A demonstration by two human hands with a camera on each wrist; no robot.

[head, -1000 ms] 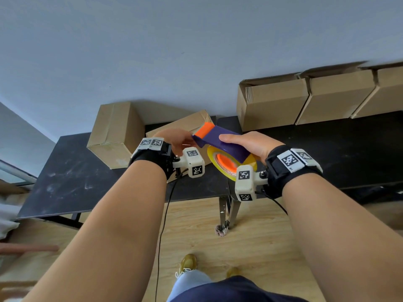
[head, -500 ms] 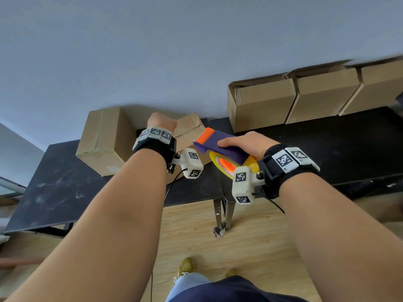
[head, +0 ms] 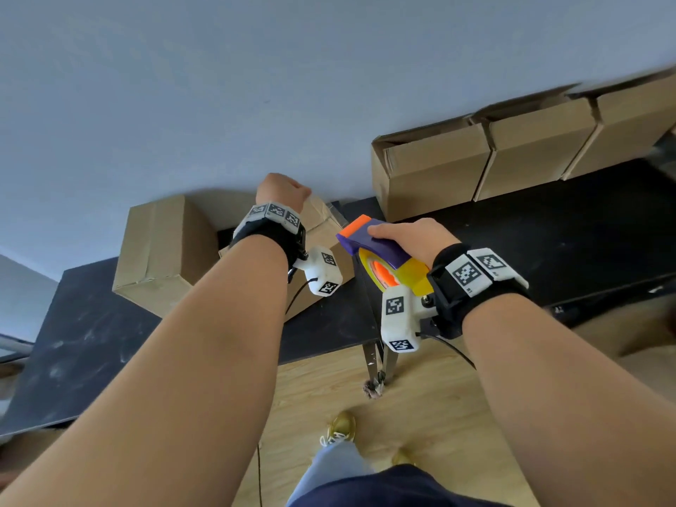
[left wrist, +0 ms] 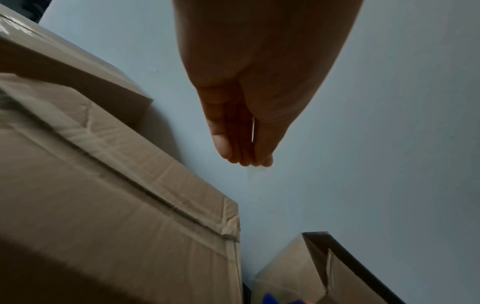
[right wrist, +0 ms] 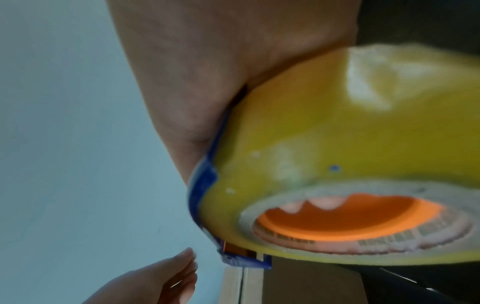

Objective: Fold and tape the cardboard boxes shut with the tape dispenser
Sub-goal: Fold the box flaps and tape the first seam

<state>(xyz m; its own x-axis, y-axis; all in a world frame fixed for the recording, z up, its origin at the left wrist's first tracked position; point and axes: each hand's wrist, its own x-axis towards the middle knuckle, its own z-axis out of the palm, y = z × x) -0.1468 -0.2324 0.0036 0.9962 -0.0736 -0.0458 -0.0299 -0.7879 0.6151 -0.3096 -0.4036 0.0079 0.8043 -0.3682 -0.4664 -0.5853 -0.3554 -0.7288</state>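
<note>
Backdrop: pale blue-grey wall (head: 183, 86) behind our black tabletop (head: 91, 342).
Far left: closed brown cardboard box (head: 157, 250) standing on the tabletop.
Left hand (head: 281, 190): raised over a second taped brown cardboard box (head: 322, 228), fingertips (left wrist: 244, 160) pinched on a clear tape strip (left wrist: 250, 174).
Right hand (head: 409, 237): we grip the purple, orange and yellow tape dispenser (head: 384, 258) just beside that box.
Far right: row of open-flapped brown cardboard boxes (head: 512, 155) along the wall.

Purple-orange tape dispenser (head: 380, 247) above closed box (head: 322, 243)
</note>
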